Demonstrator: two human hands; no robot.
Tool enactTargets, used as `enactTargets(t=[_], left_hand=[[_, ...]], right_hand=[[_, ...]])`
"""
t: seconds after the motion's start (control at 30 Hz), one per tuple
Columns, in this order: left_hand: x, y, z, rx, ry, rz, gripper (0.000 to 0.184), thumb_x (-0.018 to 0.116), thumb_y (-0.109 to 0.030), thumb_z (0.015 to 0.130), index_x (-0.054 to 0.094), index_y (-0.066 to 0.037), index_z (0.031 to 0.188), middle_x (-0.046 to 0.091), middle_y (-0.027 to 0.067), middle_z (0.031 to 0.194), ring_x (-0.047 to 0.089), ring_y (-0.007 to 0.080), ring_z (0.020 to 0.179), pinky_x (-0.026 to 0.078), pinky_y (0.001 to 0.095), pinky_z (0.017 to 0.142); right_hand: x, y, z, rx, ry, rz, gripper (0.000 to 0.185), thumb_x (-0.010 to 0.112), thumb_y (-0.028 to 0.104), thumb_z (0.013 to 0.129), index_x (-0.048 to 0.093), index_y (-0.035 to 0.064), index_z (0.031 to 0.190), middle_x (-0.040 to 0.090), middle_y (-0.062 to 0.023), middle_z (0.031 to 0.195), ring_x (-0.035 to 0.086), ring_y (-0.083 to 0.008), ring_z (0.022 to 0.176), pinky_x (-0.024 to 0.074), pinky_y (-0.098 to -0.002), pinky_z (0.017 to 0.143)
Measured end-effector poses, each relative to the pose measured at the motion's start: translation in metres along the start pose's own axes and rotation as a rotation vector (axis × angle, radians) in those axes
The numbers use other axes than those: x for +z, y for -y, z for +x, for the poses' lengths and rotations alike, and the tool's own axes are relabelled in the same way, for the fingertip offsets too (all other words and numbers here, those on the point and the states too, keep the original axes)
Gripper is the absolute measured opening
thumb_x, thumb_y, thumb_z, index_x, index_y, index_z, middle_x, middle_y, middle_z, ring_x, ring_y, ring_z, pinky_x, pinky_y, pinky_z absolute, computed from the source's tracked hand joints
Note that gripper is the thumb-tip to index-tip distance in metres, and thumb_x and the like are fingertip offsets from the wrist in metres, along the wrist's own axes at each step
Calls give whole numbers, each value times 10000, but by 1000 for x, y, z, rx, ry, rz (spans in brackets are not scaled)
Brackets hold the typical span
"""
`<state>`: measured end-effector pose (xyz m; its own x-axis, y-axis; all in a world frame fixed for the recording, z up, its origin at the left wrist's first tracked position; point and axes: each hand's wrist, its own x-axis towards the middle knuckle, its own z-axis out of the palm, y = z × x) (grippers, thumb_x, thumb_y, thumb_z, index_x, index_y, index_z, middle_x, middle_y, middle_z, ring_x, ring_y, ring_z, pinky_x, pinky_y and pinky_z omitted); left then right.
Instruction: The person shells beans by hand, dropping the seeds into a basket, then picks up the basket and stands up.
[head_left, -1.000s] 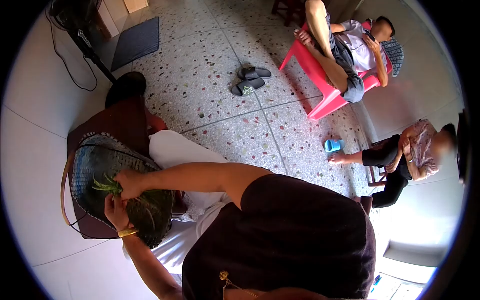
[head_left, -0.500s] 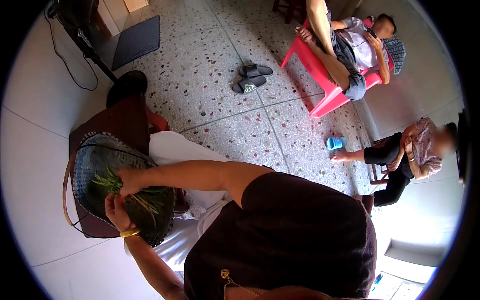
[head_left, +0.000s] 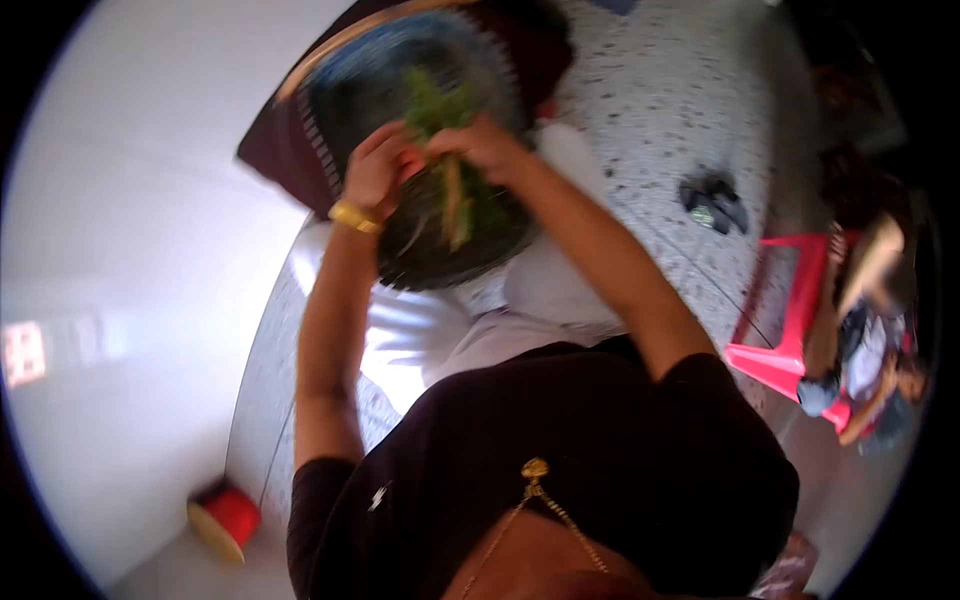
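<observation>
the right hand (head_left: pixel 485 150) is closing round a bunch of green stalks (head_left: pixel 440 105), held over the middle of the woven basket (head_left: pixel 385 60). the leafy ends are pointing towards the basket's far rim, and paler stems are hanging towards its near rim. the left hand (head_left: pixel 380 170), wearing a gold bracelet (head_left: pixel 357 217), is coming in from the left rim, fingers bent, at or just beside the bunch; blur is hiding whether it is gripping anything, so i cannot tell. the basket is sitting on a dark red-brown surface (head_left: pixel 275 160), whose left corner is jutting out past it, and its near rim is reaching over the pale trousers (head_left: pixel 480 345). the step in hand seems to be two-handed handling of the stalks; the next move seems to be calling for a steady right grip and careful left fingertips, with the loose ends staying inside the rim.
</observation>
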<state>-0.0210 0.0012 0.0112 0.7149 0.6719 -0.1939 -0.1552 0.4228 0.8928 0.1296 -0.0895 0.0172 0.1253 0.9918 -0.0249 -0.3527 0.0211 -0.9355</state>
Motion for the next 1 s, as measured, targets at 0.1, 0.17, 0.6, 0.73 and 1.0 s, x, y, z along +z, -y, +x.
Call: enactTargets(t=[0.1,0.17,0.6,0.73,1.0], left_hand=[[15,-9,-6,-21,-24,-57,148,514,-128,846,543,-71,980,561,10,766,544,124,708,453,275,670],[13,-7,-4,-24,7,-110,103,520,-139,846,547,-87,932,550,-2,752,531,120,698,443,284,668],[9,0,2,72,-134,201,173,541,-251,874,558,-83,840,583,13,776,530,93,652,441,227,594],[11,-1,-3,76,-67,382,161,520,-216,884,552,-58,886,591,19,772,523,77,614,426,196,547],[13,7,-2,48,99,588,199,462,-126,867,516,-19,1025,584,28,789,515,75,622,413,205,515]], right_hand=[[-7,-9,7,49,8,136,244,635,54,665,618,2,902,612,-79,818,583,-176,740,480,-326,681],[-9,-11,7,63,-29,112,242,641,58,668,618,0,902,611,-77,823,581,-179,749,479,-332,692],[-5,-1,6,2,-201,24,263,704,95,679,620,-5,908,623,-73,853,580,-159,737,457,-295,687],[-10,-3,10,-74,-230,-53,235,697,108,706,621,-4,898,624,-77,827,578,-148,700,464,-291,655],[-11,-13,13,-51,-321,-94,229,706,134,704,607,-22,840,619,-84,794,586,-170,673,468,-313,600]])
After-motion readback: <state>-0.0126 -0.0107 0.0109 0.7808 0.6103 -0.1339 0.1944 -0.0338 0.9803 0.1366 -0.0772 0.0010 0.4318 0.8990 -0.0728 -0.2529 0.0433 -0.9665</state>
